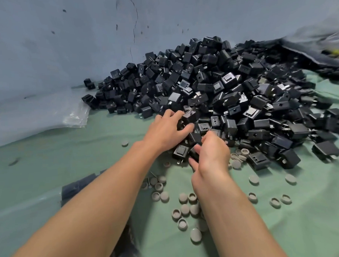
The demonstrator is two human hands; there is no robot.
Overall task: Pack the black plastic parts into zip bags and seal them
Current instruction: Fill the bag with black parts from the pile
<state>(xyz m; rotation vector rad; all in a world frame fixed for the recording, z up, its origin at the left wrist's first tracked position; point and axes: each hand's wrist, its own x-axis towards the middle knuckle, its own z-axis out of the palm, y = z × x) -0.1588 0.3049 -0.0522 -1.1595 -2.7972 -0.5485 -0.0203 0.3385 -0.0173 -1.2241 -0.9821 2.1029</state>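
The left hand (165,132) and right hand (212,155) curl fingers round black boxy plastic parts (189,115) at the heap's (230,83) near edge (open green cloth (49,162) leftward).

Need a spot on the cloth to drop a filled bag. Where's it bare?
Bare green cloth left of the left forearm, bordered by the blue sheet and clear bags. Also the near right corner, below the grey caps. Crowded: the black parts pile at centre-right, and caps scattered around both forearms.
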